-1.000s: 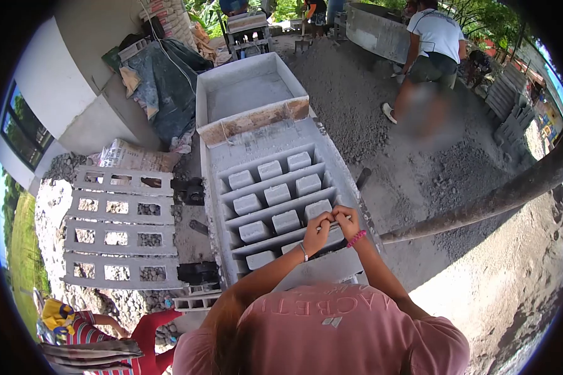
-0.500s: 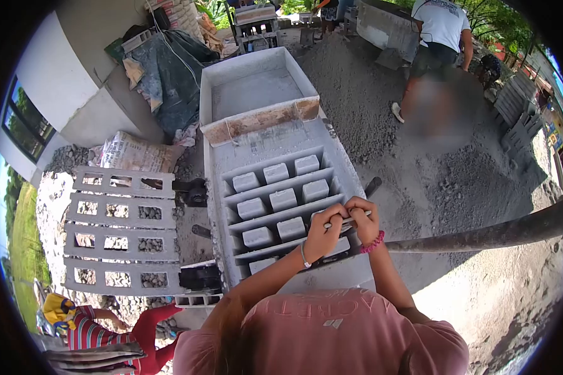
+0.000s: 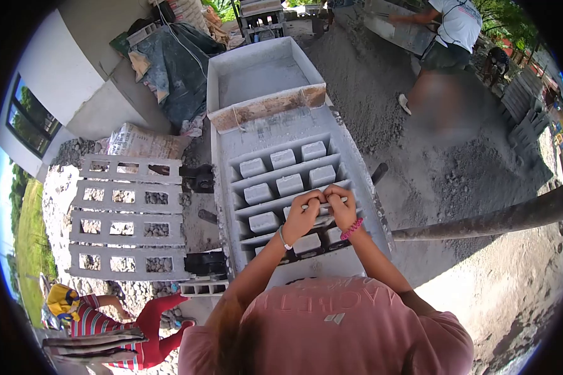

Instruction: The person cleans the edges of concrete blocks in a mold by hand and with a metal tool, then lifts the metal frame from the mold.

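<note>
A metal block mould [image 3: 281,128] lies before me, with rows of pale rectangular cores [image 3: 289,184] between long divider plates. Over its near rows my left hand [image 3: 300,219] and my right hand [image 3: 342,209] are close together. Both hands are closed, fingers curled round a thin light-coloured rod [image 3: 325,204] that spans them. Much of the rod is hidden by the fingers. Cores under and beside my hands are partly covered by them.
A shallow metal tray [image 3: 256,81] sits at the mould's far end. Left is a slotted grid plate [image 3: 125,247]. A long dark bar [image 3: 481,219] extends right. A co-worker [image 3: 453,31] stands by the grey sand pile [image 3: 369,106]. Another person [image 3: 150,325] is at lower left.
Both hands have shifted left over the mould, still around the rod. The view has tilted slightly. The co-worker at upper right has turned, with an arm stretched left over a trough.
</note>
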Motion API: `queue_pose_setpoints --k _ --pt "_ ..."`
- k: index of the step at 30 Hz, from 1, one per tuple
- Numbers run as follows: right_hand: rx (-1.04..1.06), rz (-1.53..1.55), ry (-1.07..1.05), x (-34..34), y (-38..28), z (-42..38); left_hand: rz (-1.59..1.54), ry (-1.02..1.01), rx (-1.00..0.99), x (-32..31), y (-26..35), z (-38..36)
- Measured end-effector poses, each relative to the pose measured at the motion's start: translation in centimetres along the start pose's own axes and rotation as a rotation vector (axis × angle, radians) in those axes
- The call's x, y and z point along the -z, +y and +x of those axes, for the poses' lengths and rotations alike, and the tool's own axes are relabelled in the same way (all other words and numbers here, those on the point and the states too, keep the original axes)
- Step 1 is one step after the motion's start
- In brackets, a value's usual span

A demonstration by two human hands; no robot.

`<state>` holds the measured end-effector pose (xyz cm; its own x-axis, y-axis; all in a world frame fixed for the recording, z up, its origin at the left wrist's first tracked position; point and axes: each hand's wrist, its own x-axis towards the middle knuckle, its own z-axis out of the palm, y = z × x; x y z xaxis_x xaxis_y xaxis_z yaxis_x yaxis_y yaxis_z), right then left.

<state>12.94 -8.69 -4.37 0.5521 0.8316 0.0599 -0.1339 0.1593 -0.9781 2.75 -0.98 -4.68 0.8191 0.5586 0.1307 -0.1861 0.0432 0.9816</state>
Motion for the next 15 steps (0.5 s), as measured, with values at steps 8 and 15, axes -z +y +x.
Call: queue_pose_setpoints --k 8,15 --pt "0.092 0.005 -0.204 -4.5 -0.9 -0.8 0.000 0.153 0.013 2.7 3.8 -3.6" --pt "0.007 0.049 -0.197 -5.8 10.3 -1.9 0.252 0.295 -0.061 6.4 -5.6 -7.1"
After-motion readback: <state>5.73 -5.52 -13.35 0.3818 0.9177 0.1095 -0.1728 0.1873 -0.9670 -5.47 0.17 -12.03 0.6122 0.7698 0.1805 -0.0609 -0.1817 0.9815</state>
